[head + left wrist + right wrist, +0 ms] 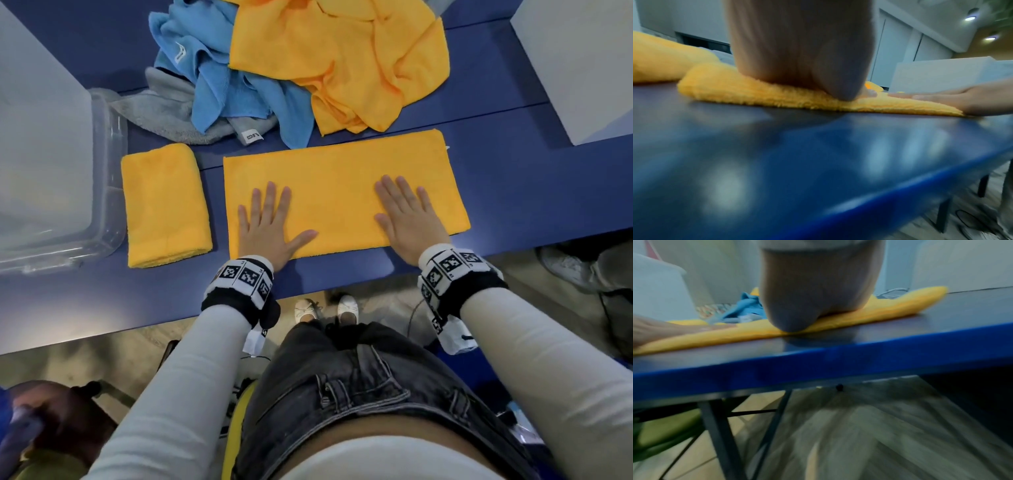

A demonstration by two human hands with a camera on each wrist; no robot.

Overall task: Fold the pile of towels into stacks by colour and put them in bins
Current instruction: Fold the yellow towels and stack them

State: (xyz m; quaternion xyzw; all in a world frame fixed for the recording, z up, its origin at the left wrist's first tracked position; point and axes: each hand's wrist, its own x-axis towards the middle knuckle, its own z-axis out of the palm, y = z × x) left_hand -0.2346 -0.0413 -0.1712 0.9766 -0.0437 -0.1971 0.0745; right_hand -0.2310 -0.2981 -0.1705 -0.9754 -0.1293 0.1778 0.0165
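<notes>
A blue table (496, 85) stands on a grey floor, with a clear bin (109, 192) far left. A small folded yellow towel (166, 205) lies left of the left hand (270, 228). Both hands lie flat, fingers straight and spread, on a long yellow towel (335, 164) folded in half. The right hand (409, 219) presses its right part. Past the fingertips sits a pile of blue, grey and yellow towels (274, 68). Only the left wrist view shows ceiling lights (970, 17).
</notes>
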